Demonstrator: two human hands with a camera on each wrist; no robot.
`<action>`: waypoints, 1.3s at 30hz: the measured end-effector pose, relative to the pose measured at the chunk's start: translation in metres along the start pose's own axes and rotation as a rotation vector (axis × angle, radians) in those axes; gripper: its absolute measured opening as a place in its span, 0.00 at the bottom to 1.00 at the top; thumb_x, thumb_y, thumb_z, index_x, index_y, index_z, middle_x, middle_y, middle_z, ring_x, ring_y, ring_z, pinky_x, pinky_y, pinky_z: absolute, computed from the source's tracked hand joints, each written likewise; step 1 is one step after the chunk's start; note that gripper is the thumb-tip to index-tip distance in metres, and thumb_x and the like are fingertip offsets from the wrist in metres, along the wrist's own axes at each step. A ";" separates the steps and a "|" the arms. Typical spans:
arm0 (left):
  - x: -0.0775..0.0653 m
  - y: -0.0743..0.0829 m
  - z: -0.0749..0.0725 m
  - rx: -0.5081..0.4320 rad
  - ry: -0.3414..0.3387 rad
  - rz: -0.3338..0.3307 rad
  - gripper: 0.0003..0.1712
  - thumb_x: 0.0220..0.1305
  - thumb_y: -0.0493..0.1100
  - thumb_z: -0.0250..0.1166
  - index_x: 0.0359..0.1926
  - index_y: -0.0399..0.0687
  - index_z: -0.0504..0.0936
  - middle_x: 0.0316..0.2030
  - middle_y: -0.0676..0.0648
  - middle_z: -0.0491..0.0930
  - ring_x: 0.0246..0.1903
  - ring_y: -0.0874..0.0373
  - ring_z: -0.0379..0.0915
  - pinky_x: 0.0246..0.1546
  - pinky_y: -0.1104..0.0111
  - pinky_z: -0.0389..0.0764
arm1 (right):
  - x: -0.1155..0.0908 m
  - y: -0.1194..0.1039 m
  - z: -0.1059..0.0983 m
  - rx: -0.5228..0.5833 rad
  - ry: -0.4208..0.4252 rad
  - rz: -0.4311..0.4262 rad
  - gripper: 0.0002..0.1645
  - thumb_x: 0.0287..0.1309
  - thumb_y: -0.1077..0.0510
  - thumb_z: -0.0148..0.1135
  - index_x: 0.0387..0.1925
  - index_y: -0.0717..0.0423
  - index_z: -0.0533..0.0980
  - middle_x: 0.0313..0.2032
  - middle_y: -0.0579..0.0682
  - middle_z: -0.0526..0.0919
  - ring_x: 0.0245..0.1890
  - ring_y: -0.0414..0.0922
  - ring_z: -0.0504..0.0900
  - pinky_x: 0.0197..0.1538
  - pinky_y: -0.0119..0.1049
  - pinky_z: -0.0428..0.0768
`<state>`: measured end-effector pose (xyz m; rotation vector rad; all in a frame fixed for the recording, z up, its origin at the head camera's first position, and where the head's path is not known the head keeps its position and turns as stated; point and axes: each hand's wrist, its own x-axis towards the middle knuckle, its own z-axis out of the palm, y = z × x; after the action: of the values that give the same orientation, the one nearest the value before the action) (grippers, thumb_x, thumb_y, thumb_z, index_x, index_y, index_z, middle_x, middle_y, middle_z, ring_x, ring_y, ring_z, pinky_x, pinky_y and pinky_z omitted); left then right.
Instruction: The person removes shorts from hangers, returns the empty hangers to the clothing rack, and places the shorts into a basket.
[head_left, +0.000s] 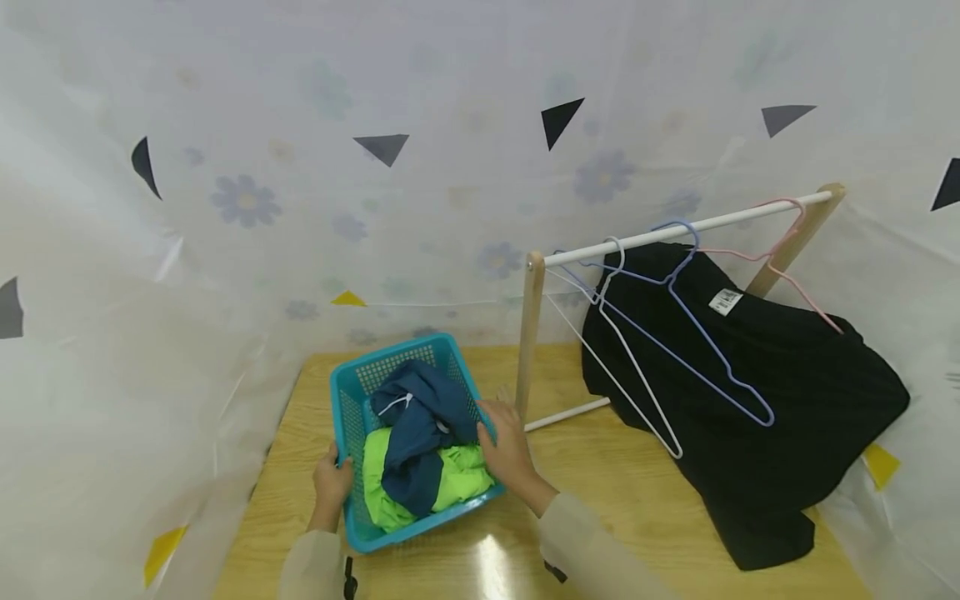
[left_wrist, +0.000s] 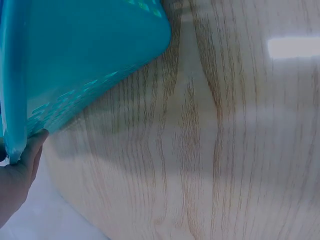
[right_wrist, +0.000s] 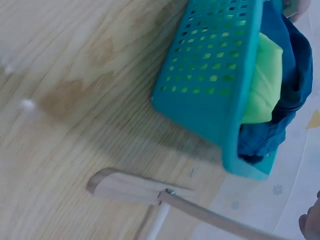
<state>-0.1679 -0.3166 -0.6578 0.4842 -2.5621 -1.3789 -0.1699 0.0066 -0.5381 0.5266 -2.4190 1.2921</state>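
- The basket [right_wrist: 200, 112] sits left of the rack, over the desk [head_left: 585, 458]; I can't tell whether its whole base rests on the wood.
- Inside, dark blue clothing [head_left: 416, 462] lies partly over bright green clothing [head_left: 468, 475].
- My guess is that the basket is being shifted or steadied; doing that well calls for equal support on both sides, a level base and slow turning, so the loose cloth stays in.
- The left hand [head_left: 332, 482] is closed around the left rim.
- The right hand [head_left: 508, 442] is at the right rim, thumb and fingers parted; a gap shows in the right wrist view, so I can't tell if it grips. A firm hold there would help.
- The rack [head_left: 528, 333] stands just beside that hand, so knuckles should clear its post.
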 end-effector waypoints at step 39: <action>-0.041 0.180 0.021 0.012 0.085 0.159 0.35 0.63 0.37 0.52 0.66 0.28 0.49 0.66 0.26 0.43 0.66 0.33 0.39 0.63 0.43 0.48 | -0.157 0.109 -0.157 -0.324 0.465 0.241 0.24 0.39 0.72 0.59 0.44 0.72 0.71 0.49 0.74 0.68 0.49 0.70 0.63 0.49 0.63 0.57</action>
<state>-0.1712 -0.1929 -0.5196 0.3250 -2.4821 -1.2623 -0.0650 0.2199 -0.6065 -0.1461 -2.2631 0.9427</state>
